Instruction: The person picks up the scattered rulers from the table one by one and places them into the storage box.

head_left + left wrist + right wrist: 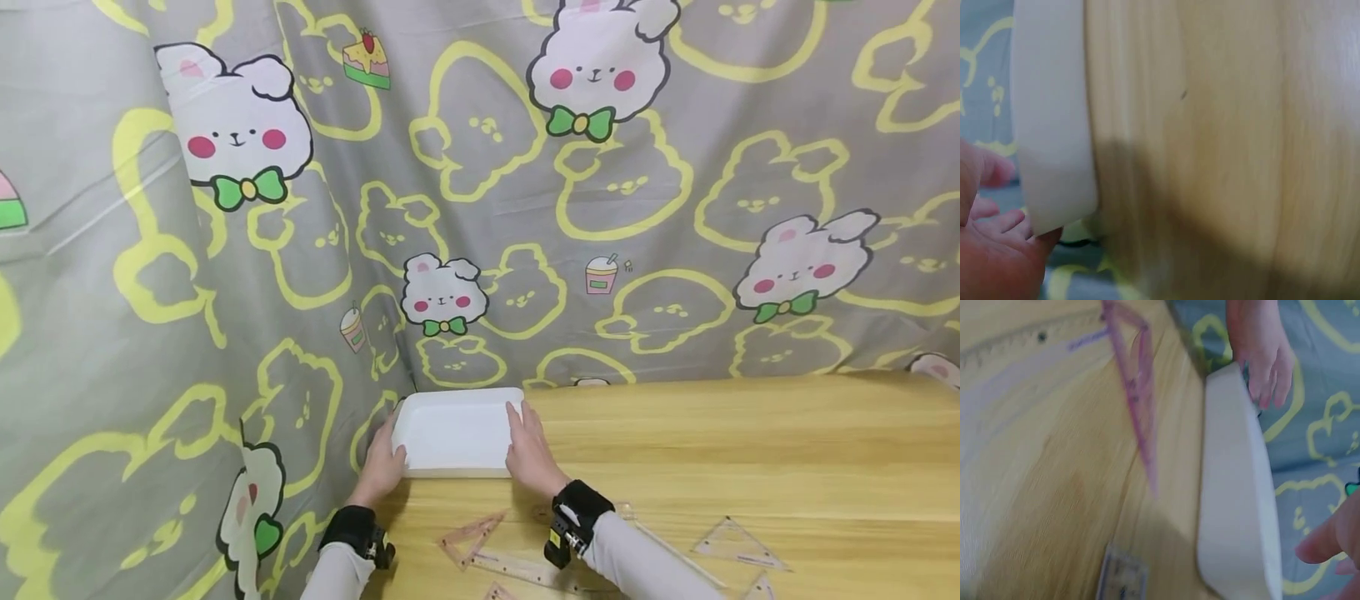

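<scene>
A shallow white tray (459,433) with rounded corners lies at the far left of the table, close to the curtain. My left hand (384,462) holds its left end, the thumb near the front corner. At the opposite end my right hand (532,450) holds the tray, fingers over the rim. Nothing lies inside the tray. In the left wrist view the tray's side wall (1054,119) stands beside the left palm, and some fingers are hidden behind it.
On the wooden table (750,450) nearer me lie a pinkish set square (472,540), a clear ruler (517,569) and a clear set square (738,546) to the right. A grey patterned curtain (510,217) hangs behind and along the left side.
</scene>
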### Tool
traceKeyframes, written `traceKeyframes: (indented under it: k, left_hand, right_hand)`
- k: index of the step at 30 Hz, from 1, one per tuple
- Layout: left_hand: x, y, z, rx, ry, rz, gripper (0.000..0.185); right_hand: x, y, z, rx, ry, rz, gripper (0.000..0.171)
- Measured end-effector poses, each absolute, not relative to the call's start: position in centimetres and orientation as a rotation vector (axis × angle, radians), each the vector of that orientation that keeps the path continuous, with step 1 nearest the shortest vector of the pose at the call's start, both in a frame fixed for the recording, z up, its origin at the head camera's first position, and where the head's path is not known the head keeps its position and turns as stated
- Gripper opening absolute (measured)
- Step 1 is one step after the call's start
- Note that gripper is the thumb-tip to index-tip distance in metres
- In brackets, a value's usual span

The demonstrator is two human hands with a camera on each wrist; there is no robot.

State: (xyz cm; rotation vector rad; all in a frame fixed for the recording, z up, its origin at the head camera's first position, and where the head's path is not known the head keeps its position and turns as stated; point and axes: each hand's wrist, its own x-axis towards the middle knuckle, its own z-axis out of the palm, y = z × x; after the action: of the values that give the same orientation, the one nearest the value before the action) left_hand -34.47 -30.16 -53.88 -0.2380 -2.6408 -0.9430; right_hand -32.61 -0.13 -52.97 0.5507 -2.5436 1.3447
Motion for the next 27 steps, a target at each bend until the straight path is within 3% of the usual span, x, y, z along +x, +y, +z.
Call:
traceKeyframes:
  k: [9, 27]
  left_hand:
    - [-34.2, -30.6, -55.0, -0.01, -2.645, -1.364, 0.08]
    - [-34.4, -29.3, -55.5, 0.05, -2.724, -1.394, 0.083]
  right_hand:
    - [-33.5, -0.5, -54.6, 0.513, -2.585, 1.582, 0.078]
    - [-33.8, 1.2, -55.6, 0.49, -2.542, 1.636, 0.072]
